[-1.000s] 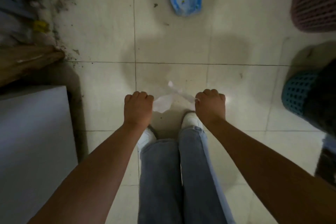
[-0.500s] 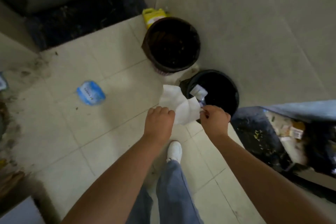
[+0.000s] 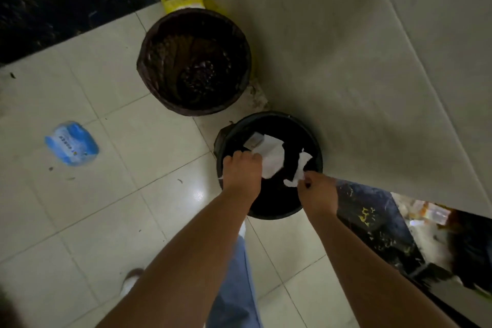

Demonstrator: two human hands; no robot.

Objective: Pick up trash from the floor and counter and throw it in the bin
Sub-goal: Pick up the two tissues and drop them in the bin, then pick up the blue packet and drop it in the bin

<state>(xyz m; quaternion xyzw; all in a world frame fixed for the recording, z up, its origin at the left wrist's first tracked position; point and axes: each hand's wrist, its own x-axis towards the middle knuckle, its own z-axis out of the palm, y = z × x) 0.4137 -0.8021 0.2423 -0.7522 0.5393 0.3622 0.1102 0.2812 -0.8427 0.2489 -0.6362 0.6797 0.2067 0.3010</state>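
Both my hands hang over the black bin (image 3: 314,138) that stands against the wall. My left hand (image 3: 241,174) is closed on a white piece of paper (image 3: 271,158), which droops over the bin's mouth. My right hand (image 3: 316,192) pinches a second, smaller white scrap (image 3: 299,170) by its lower corner. Inside the bin, another pale bit of trash (image 3: 254,140) shows behind the paper. A blue and white plastic packet (image 3: 71,147) lies flat on the tiled floor to the left.
A larger dark-lined bin (image 3: 149,66) stands farther back, with a yellow jug (image 3: 181,0) behind it by the wall. A dark speckled counter (image 3: 372,224) with litter on it runs along the right. My legs and white shoes are below.
The view swung from the floor by my feet to the bins. The white paper, lifted off the floor in both hands, now hangs over the black bin in two separate pieces.
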